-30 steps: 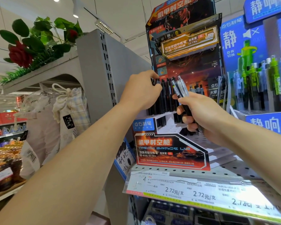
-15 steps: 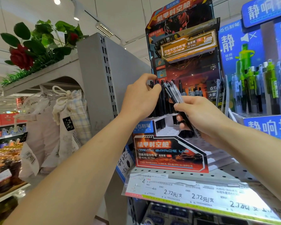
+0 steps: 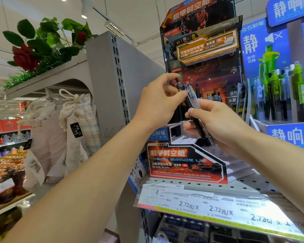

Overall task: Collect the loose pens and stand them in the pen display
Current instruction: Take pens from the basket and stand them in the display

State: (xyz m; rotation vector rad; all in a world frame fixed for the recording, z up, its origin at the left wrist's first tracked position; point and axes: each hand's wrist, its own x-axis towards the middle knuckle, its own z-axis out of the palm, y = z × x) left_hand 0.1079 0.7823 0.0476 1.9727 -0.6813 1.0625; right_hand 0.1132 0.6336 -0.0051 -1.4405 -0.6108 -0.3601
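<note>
The pen display (image 3: 188, 162) stands on the shelf (image 3: 244, 186), right in front of me. My right hand (image 3: 218, 123) grips a small bunch of pens (image 3: 191, 102) so they stay together. My left hand (image 3: 158, 104) pinches one pen top, I think to pull it out. The holes are hidden behind my hands.

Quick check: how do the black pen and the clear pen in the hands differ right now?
The black pen has an opaque dark barrel; the clear pen is see-through with a white label. The left hand pinches the black pen near its top, while only the right hand grips the clear pen. Both lean the same way, side by side in the right hand, in front of the pen display.
</note>
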